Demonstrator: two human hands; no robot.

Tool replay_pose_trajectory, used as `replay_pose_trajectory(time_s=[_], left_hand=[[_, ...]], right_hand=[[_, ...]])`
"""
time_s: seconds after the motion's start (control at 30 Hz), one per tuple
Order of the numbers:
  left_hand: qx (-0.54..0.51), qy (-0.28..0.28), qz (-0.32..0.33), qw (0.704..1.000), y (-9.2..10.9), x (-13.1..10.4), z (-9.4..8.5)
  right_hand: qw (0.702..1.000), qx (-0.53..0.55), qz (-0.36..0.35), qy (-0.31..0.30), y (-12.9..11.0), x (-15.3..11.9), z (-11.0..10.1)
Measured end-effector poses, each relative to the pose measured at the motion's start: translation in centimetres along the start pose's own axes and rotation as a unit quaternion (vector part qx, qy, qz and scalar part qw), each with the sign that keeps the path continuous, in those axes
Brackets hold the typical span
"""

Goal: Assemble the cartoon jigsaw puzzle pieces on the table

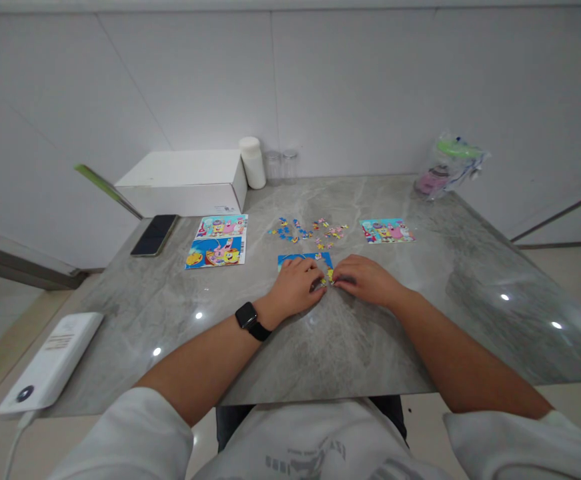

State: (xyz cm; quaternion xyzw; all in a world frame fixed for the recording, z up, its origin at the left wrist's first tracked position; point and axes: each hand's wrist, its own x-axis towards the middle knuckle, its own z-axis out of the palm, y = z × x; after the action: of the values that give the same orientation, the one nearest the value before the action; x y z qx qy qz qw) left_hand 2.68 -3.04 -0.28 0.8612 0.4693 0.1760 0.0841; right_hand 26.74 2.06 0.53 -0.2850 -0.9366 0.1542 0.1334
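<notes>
A partly assembled jigsaw puzzle (290,257) with a blue background lies flat on the table, much of it hidden under my left hand (297,283). That hand has its fingers bent over the puzzle, with thumb and forefinger gripping near its lower right edge. My right hand (365,280) pinches a small yellow puzzle piece (331,275) against the puzzle's right edge. Just beyond both hands are loose blue puzzle pieces (285,233) and, beside them, pink and yellow puzzle pieces (335,233).
Cartoon picture sheets (216,253) lie to the left; a finished-looking puzzle picture (387,231) lies right. Farther out are a phone (155,235), white box (185,180), white bottle (253,164), clear glasses (281,167), plastic bag (447,170) and white power bank (53,360) with cable.
</notes>
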Motion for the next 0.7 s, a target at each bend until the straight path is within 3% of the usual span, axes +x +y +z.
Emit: replay_pose_trajectory(time_s=[0.7], left_hand=[[-0.011,0.009,-0.001,1.000,-0.43,0.21,0.62]], right_hand=[[1.000,0.006,0.001,0.025,0.48,-0.07,0.54]])
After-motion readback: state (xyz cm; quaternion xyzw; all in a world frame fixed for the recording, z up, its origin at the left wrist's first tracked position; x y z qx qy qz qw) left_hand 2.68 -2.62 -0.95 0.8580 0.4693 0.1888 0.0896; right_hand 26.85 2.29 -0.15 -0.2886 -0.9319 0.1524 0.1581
